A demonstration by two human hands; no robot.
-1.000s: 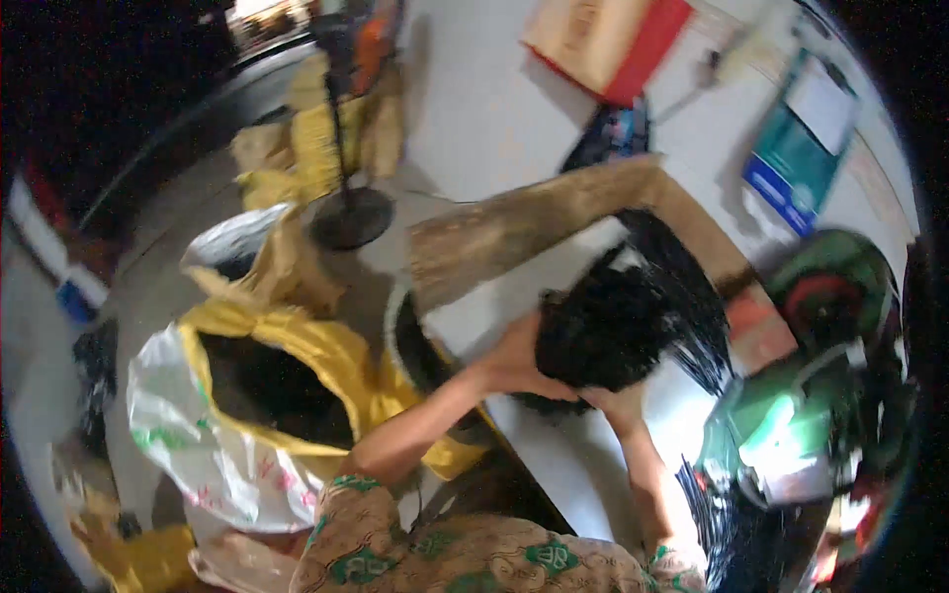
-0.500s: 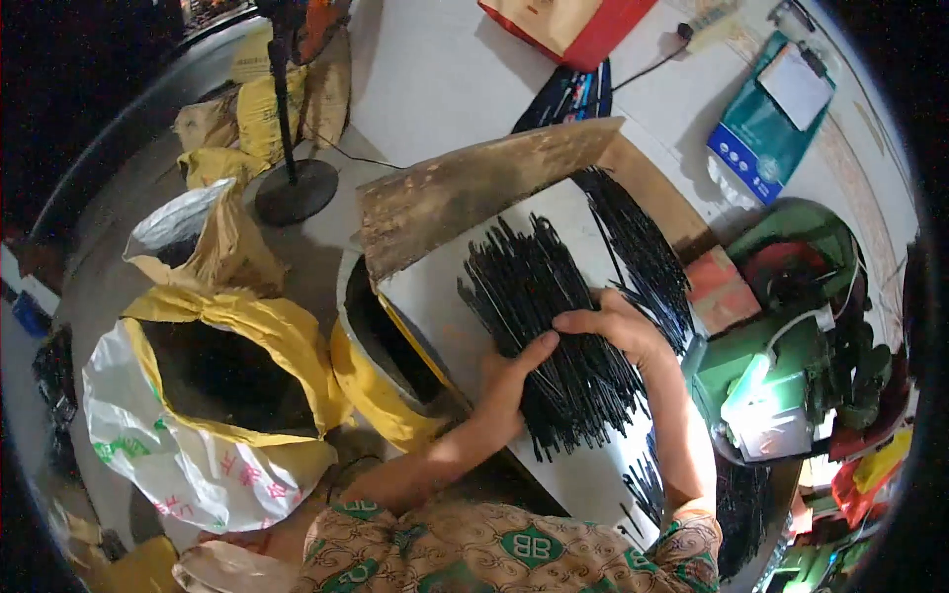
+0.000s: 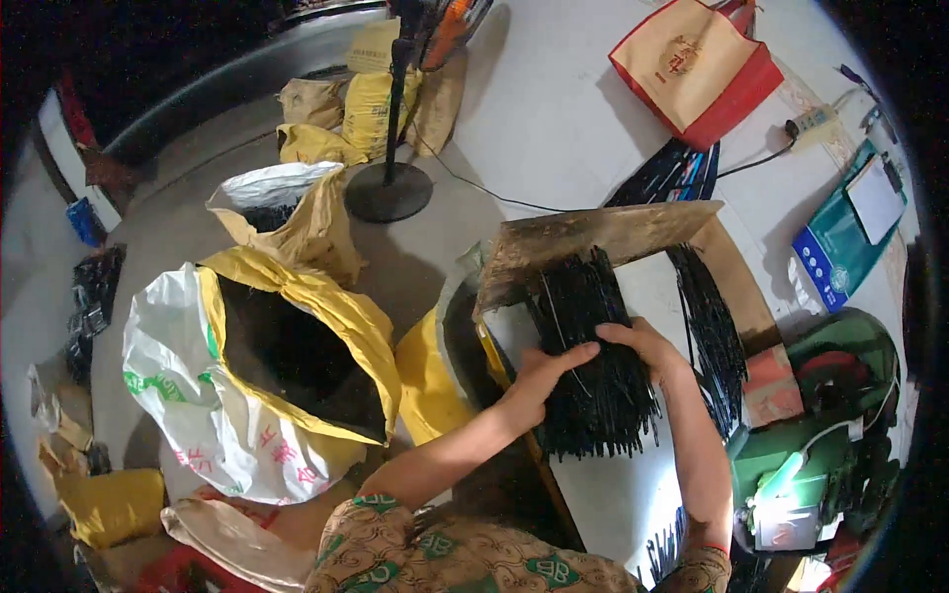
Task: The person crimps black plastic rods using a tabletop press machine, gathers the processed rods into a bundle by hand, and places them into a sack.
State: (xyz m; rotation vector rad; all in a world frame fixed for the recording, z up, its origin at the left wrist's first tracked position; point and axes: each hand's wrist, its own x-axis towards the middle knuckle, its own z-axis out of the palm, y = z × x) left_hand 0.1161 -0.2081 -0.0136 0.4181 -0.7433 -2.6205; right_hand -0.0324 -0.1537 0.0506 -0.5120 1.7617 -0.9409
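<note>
Between my two hands is a thick bundle of thin black strips (image 3: 593,405), lying over a white work surface (image 3: 603,499). My left hand (image 3: 542,381) grips its left side with the thumb laid across the top. On the other side my right hand (image 3: 647,348) wraps round the bundle, its thumb also on top. Both hands' other fingers are mostly hidden beneath or beside the strips. A second pile of black strips (image 3: 714,341) lies to the right on the same surface, against a wooden board (image 3: 603,237) standing along the back and right edges.
A white and yellow sack (image 3: 247,425) gapes at the left, a smaller sack (image 3: 306,222) behind it. A stand with a round base (image 3: 388,192) is farther back. To the right are a brick-red block (image 3: 771,385) and a lit lamp (image 3: 786,474). A red bag (image 3: 692,74) stands beyond.
The view has turned, so the surroundings sit farther right and lower. The bundle is now more upright and tighter between my hands, which still hold it.
</note>
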